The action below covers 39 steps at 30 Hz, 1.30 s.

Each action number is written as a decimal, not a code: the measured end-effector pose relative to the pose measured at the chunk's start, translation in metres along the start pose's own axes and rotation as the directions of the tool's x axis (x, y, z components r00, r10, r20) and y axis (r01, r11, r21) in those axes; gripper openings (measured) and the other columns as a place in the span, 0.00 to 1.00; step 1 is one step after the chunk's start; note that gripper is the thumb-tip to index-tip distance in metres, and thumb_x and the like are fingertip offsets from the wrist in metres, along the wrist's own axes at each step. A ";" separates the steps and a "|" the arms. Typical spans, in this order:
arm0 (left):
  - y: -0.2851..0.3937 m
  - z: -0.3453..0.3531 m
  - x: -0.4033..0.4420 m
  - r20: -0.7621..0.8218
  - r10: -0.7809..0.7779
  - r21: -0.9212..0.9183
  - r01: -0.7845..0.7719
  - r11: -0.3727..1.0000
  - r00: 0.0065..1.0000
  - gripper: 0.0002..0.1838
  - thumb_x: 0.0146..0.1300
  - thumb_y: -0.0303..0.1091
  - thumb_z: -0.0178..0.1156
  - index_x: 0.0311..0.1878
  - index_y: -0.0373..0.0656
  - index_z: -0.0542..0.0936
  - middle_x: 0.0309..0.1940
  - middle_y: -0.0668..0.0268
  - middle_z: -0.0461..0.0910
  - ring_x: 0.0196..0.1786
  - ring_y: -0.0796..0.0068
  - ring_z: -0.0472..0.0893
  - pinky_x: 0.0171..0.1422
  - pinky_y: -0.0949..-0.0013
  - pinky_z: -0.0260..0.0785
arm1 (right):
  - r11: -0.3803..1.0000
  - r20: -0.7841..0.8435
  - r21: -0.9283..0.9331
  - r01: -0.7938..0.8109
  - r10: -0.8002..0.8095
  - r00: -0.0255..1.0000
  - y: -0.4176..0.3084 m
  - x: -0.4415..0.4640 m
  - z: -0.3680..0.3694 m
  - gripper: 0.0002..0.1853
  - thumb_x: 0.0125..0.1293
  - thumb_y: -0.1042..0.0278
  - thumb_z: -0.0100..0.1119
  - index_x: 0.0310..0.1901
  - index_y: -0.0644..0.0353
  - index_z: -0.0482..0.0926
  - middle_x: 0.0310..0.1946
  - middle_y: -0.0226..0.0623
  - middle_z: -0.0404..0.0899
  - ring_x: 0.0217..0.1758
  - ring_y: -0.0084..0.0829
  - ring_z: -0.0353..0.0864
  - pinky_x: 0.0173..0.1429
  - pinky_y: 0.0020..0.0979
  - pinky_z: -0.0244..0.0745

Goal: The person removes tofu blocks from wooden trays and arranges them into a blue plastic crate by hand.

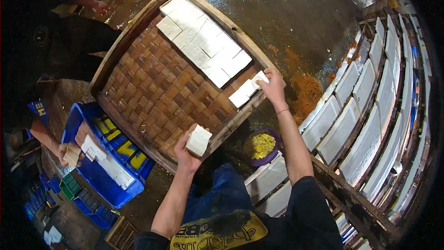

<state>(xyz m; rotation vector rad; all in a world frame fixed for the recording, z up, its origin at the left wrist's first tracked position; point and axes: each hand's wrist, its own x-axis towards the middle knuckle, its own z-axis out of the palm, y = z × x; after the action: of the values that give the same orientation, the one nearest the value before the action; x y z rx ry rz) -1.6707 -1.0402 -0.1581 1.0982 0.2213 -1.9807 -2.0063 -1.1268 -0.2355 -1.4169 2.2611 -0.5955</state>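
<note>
A wooden-framed tray with a woven bottom (157,83) lies tilted across the middle of the view. White blocks (203,41) sit edge to edge along its upper right part. Below them, a short row of white blocks (243,93) lies by the right frame. My right hand (274,85) has its fingers on the end block of that row, at the tray's right edge. Near the tray's lower edge, my left hand (187,152) holds a white block (199,140), with the fingers around its side.
A blue crate (118,199) with white blocks stands at lower left, where another person's hand (63,153) holds a pale block. That person's co-worker's hand (101,7) shows at upper left. A purple bowl (264,162) holds yellow pieces. Racks of white slabs (340,122) fill the right.
</note>
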 end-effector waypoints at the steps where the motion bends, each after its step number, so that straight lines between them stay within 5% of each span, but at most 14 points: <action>1: 0.003 0.001 -0.006 -0.022 -0.001 0.021 0.001 1.000 1.000 0.27 0.64 0.45 0.52 0.64 0.41 0.72 0.54 0.53 0.78 0.56 0.57 0.79 0.57 0.53 0.75 | 0.982 0.157 0.167 -0.084 0.057 0.986 0.002 0.002 -0.004 0.22 0.54 0.58 0.69 0.49 0.57 0.76 0.40 0.40 0.82 0.46 0.43 0.79 0.68 0.60 0.44; 2: 0.004 -0.004 -0.009 -0.025 0.000 0.018 0.000 1.000 1.000 0.27 0.64 0.45 0.52 0.64 0.41 0.72 0.54 0.53 0.78 0.56 0.57 0.79 0.57 0.53 0.75 | 0.931 0.316 0.312 -0.191 0.088 0.945 -0.008 0.001 -0.013 0.22 0.53 0.56 0.71 0.48 0.57 0.78 0.42 0.40 0.82 0.49 0.42 0.79 0.68 0.60 0.45; 4: 0.006 -0.013 -0.012 0.008 0.002 0.056 -0.002 0.998 1.000 0.26 0.63 0.42 0.52 0.63 0.41 0.72 0.54 0.54 0.78 0.55 0.57 0.79 0.57 0.53 0.75 | 0.978 0.472 -0.204 0.044 0.059 0.880 -0.019 -0.002 -0.007 0.25 0.56 0.52 0.68 0.51 0.58 0.78 0.59 0.46 0.75 0.64 0.40 0.70 0.73 0.65 0.38; 6: 0.006 -0.018 -0.015 0.009 -0.007 0.017 0.007 1.000 1.000 0.26 0.62 0.40 0.52 0.63 0.41 0.72 0.53 0.55 0.79 0.54 0.58 0.79 0.57 0.54 0.75 | 0.830 -0.016 -0.500 0.249 -0.297 0.955 0.006 -0.033 0.040 0.31 0.54 0.52 0.68 0.57 0.60 0.74 0.58 0.47 0.76 0.61 0.40 0.75 0.72 0.58 0.48; 10: 0.008 -0.027 -0.030 -0.008 0.018 0.016 -0.018 1.000 1.000 0.28 0.61 0.38 0.51 0.65 0.41 0.70 0.56 0.57 0.77 0.56 0.58 0.79 0.56 0.55 0.76 | 0.902 0.129 -0.338 0.268 -0.237 0.963 -0.010 -0.044 0.036 0.36 0.56 0.49 0.65 0.63 0.60 0.68 0.62 0.49 0.72 0.65 0.44 0.71 0.72 0.64 0.43; 15: 0.007 -0.041 -0.045 -0.059 0.035 -0.001 -0.035 0.999 0.998 0.29 0.59 0.37 0.50 0.66 0.41 0.69 0.58 0.58 0.76 0.58 0.57 0.78 0.55 0.54 0.76 | 0.991 0.549 0.094 -0.098 0.031 0.835 -0.044 -0.027 -0.010 0.39 0.60 0.44 0.61 0.66 0.64 0.66 0.67 0.53 0.65 0.71 0.49 0.61 0.74 0.66 0.31; 18: 0.006 -0.049 -0.060 -0.042 0.028 -0.036 -0.030 0.999 0.999 0.29 0.60 0.37 0.50 0.66 0.39 0.69 0.58 0.58 0.76 0.58 0.56 0.78 0.55 0.52 0.76 | 0.932 0.484 -0.311 0.186 -0.013 0.875 -0.052 -0.050 0.013 0.39 0.59 0.45 0.61 0.65 0.64 0.66 0.68 0.54 0.62 0.71 0.49 0.61 0.75 0.63 0.32; 20: 0.009 -0.049 -0.072 -0.068 0.032 -0.044 -0.035 0.998 0.997 0.28 0.60 0.37 0.50 0.65 0.38 0.69 0.57 0.57 0.76 0.58 0.55 0.77 0.55 0.52 0.76 | 0.933 0.384 -0.264 0.246 -0.132 0.914 -0.039 -0.067 0.037 0.38 0.60 0.46 0.59 0.64 0.66 0.65 0.66 0.56 0.64 0.70 0.49 0.61 0.75 0.62 0.34; 24: 0.014 -0.075 -0.103 -0.092 0.018 -0.116 -0.029 0.993 0.996 0.29 0.59 0.39 0.52 0.64 0.38 0.71 0.57 0.54 0.76 0.58 0.54 0.78 0.57 0.51 0.75 | 0.957 0.532 -0.074 0.281 -0.201 0.822 -0.057 -0.073 0.045 0.35 0.55 0.60 0.63 0.61 0.71 0.65 0.51 0.57 0.74 0.55 0.52 0.74 0.63 0.51 0.65; 25: 0.016 -0.082 -0.112 -0.070 0.035 -0.104 -0.042 0.994 0.997 0.29 0.59 0.40 0.52 0.64 0.38 0.70 0.58 0.54 0.76 0.57 0.54 0.78 0.58 0.51 0.74 | 0.853 0.320 0.021 0.522 -0.501 0.804 -0.041 -0.073 0.062 0.34 0.51 0.61 0.67 0.59 0.70 0.69 0.47 0.57 0.76 0.51 0.52 0.76 0.57 0.47 0.71; 28: 0.029 -0.100 -0.146 -0.037 0.084 -0.156 -0.088 0.984 0.996 0.29 0.58 0.39 0.54 0.63 0.37 0.71 0.55 0.55 0.77 0.56 0.58 0.78 0.60 0.57 0.72 | 0.778 0.509 -0.097 0.620 -0.497 0.703 -0.051 -0.059 0.061 0.31 0.45 0.60 0.70 0.54 0.62 0.78 0.40 0.52 0.82 0.42 0.47 0.82 0.51 0.39 0.77; 32: 0.050 -0.152 -0.196 -0.046 0.204 -0.177 -0.209 0.962 0.978 0.27 0.59 0.39 0.52 0.61 0.37 0.71 0.56 0.55 0.76 0.58 0.54 0.78 0.58 0.52 0.74 | 0.998 0.761 0.054 -0.029 -0.022 0.648 -0.136 -0.087 0.038 0.30 0.46 0.60 0.70 0.54 0.57 0.80 0.46 0.45 0.82 0.42 0.38 0.84 0.48 0.39 0.81; 36: 0.076 -0.226 -0.253 -0.060 0.297 -0.321 -0.300 0.898 0.953 0.25 0.58 0.38 0.55 0.59 0.37 0.73 0.55 0.55 0.77 0.57 0.52 0.77 0.53 0.48 0.77 | 0.779 0.795 0.561 -0.279 -0.414 0.442 -0.297 -0.223 0.061 0.24 0.54 0.68 0.66 0.55 0.58 0.79 0.43 0.37 0.82 0.42 0.28 0.83 0.49 0.30 0.81; 39: 0.102 -0.286 -0.298 -0.112 0.374 -0.427 -0.384 0.819 0.921 0.25 0.57 0.39 0.56 0.57 0.38 0.75 0.52 0.53 0.79 0.55 0.50 0.79 0.52 0.44 0.76 | 0.830 0.862 0.495 -0.255 -0.432 0.267 -0.412 -0.332 0.123 0.19 0.54 0.69 0.63 0.50 0.60 0.80 0.38 0.31 0.81 0.38 0.20 0.78 0.41 0.22 0.74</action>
<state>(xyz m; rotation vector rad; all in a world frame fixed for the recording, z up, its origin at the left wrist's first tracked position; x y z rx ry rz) -1.3396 -0.7856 -0.0777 0.7917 0.4101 -1.4624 -1.5026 -1.0047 -0.0736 -1.0756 0.8433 -0.2075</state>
